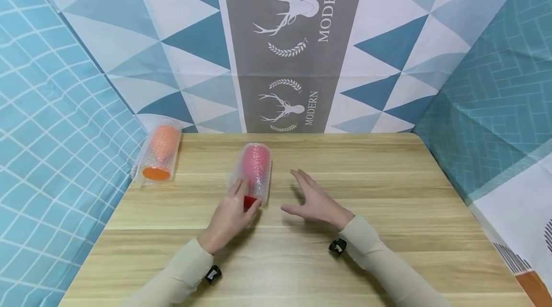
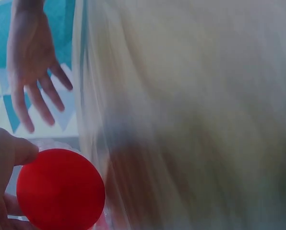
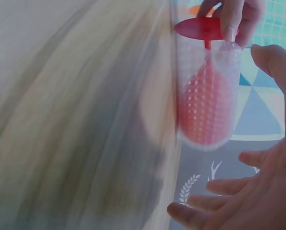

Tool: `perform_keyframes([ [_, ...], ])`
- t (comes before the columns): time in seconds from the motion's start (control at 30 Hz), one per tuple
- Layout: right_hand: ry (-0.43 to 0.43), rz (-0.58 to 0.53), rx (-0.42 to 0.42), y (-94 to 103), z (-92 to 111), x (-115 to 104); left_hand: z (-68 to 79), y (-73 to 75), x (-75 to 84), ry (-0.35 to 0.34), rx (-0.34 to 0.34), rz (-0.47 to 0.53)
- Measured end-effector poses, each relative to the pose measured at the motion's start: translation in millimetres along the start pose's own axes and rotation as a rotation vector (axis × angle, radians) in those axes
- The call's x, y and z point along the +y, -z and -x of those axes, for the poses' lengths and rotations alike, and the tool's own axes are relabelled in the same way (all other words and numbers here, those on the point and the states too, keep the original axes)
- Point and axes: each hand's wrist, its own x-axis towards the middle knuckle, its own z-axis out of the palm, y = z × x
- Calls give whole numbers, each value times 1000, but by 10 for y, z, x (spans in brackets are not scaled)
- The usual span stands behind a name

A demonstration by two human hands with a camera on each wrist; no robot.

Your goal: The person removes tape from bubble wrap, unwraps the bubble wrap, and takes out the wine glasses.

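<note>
A red goblet (image 1: 256, 162) in a bubble-wrap sleeve lies on its side on the wooden table, its foot toward me. My left hand (image 1: 230, 213) grips the wrapped goblet near its foot, with the thumb at the rim. In the left wrist view the round red foot (image 2: 61, 189) faces the camera. The right wrist view shows the goblet's stem and bowl (image 3: 206, 108) through the bubble wrap. My right hand (image 1: 318, 202) hovers to the right of the goblet, fingers spread, touching nothing.
An orange goblet (image 1: 165, 142), also in bubble wrap, lies at the table's back left corner. A patterned cloth (image 1: 284, 62) hangs behind the wooden table (image 1: 345, 158). Blue gridded cloth (image 1: 51, 120) covers the left side and teal cloth (image 1: 487, 86) the right.
</note>
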Motion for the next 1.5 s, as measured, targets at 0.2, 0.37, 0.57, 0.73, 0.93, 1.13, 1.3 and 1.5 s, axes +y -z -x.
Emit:
perform_keyframes([
  [0.2, -20, -60, 33, 0, -66, -51, 3, -44, 161, -19, -27, 30],
  [0.37, -26, -69, 45, -21, -109, -97, 13, -51, 253, -30, -57, 39],
  [0.57, 18, -114, 38, -79, -137, -119, 20, -53, 324, -48, -84, 36],
  [0.73, 131, -231, 64, -138, -197, -152, 36, -60, 353, -56, -105, 33],
  [0.93, 189, -271, 85, -228, -229, -174, 51, -78, 364, -79, -113, 36],
  [1.13, 139, -251, 77, -264, -190, -185, 46, -73, 370, -82, -120, 45],
  [1.3, 106, -203, 65, -267, -178, -177, 40, -59, 368, -85, -104, 61],
  [1.5, 107, -181, 68, -262, -167, -169, 30, -46, 356, -80, -99, 66],
])
